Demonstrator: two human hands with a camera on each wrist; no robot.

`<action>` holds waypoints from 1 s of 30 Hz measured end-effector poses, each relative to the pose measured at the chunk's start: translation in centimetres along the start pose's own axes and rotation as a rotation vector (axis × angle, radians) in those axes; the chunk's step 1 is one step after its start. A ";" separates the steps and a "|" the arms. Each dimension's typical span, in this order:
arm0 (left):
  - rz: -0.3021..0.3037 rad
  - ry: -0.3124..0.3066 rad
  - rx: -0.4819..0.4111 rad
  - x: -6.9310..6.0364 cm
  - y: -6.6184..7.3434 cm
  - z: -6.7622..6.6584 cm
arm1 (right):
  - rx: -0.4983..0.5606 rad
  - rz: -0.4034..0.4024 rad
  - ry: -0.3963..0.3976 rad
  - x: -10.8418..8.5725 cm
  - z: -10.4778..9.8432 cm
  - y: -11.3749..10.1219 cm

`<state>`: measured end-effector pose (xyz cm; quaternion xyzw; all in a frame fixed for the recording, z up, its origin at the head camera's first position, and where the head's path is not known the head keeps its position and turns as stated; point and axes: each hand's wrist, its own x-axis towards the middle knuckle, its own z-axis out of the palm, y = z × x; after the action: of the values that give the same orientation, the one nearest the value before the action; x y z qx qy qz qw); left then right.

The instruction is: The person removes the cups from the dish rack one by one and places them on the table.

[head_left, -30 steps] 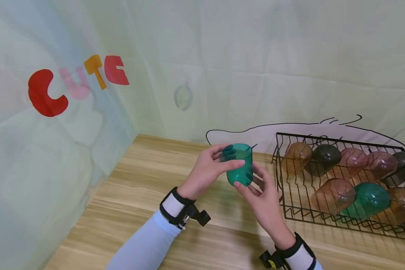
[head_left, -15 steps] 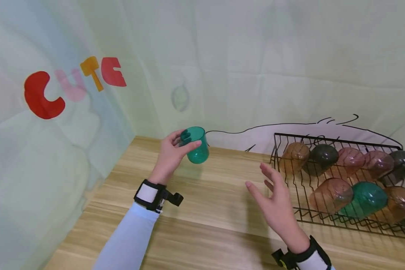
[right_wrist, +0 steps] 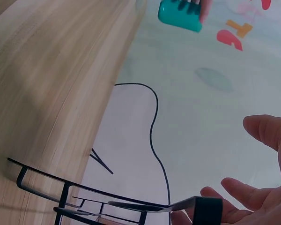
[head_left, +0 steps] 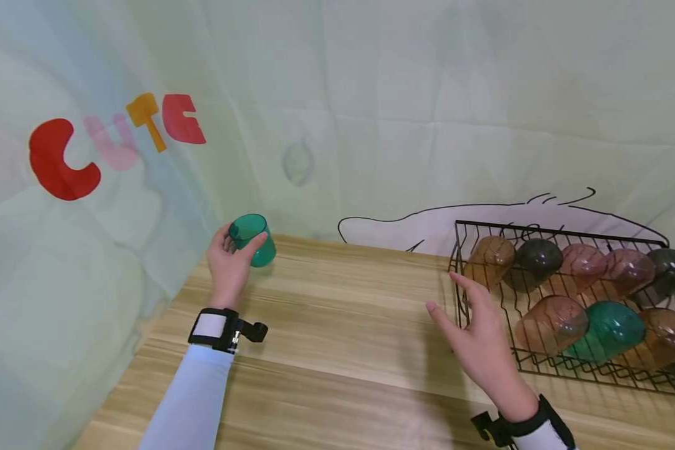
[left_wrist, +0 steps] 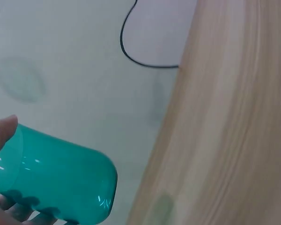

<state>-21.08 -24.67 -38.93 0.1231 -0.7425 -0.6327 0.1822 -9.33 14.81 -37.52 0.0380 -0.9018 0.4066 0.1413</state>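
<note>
Gripping a clear green cup [head_left: 264,252], the left hand [head_left: 227,269] has its thumb over the near side by the rim and its other fingers curled round the opposite side. The cup is held above the counter [head_left: 337,325], mouth up and slightly tilted, its base below the fingers and apart from the wood. In the left wrist view some of those fingers show darkly through the green plastic.

Well to the right of the cup, the right hand [head_left: 480,344] has its fingers spread and lightly bent, the thumb apart from the rest, with only air between them. Just right of these fingers stands a black wire rack [head_left: 540,229]; in the head view the index fingertip overlaps its left end, and I cannot tell from there whether they touch.

Farther right of the same fingers, the rack's back row holds an amber cup [head_left: 490,257], a dark grey cup [head_left: 537,262], two pink cups [head_left: 585,261] and a smoky cup [head_left: 672,272]. The front row has a rosy cup [head_left: 554,322], a second green cup [head_left: 612,331] and a brown cup [head_left: 664,337]. Beyond the left fingers, up and to the left, colourful letters [head_left: 42,159] spell CUTE on pale cloth [head_left: 371,125].
</note>
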 end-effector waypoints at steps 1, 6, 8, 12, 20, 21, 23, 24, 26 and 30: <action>-0.008 0.014 -0.005 0.1 -0.3 -0.3 | -0.007 0.000 0.000 0.0 0.0 0.1; -0.041 0.075 0.031 1.0 -2.4 -0.9 | -0.026 -0.007 0.011 0.0 0.0 0.3; -0.043 0.089 0.046 1.2 -3.0 -1.0 | -0.024 -0.009 0.012 0.0 0.0 0.4; -0.058 0.101 0.071 1.4 -4.2 -1.3 | -0.021 -0.003 0.004 0.1 0.0 0.4; -0.076 0.130 0.098 1.5 -5.3 -1.6 | -0.014 -0.010 -0.004 0.2 -0.4 0.2; -0.076 0.130 0.101 1.5 -5.3 -1.6 | -0.014 -0.009 -0.003 0.2 -0.4 0.2; -0.075 0.130 0.109 1.5 -5.4 -1.5 | -0.013 -0.009 -0.001 0.2 -0.5 0.2; -0.076 0.130 0.112 1.5 -5.4 -1.5 | -0.013 -0.010 0.000 0.2 -0.5 0.2; -0.074 0.131 0.112 1.5 -5.4 -1.5 | -0.015 -0.017 0.002 0.2 -0.6 0.2; -0.067 0.134 0.111 1.5 -5.4 -1.5 | -0.025 -0.049 0.004 0.5 -0.8 0.1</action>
<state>-22.07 -27.52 -43.92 0.1998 -0.7580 -0.5868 0.2028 -9.65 15.54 -36.96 0.0575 -0.9053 0.3918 0.1536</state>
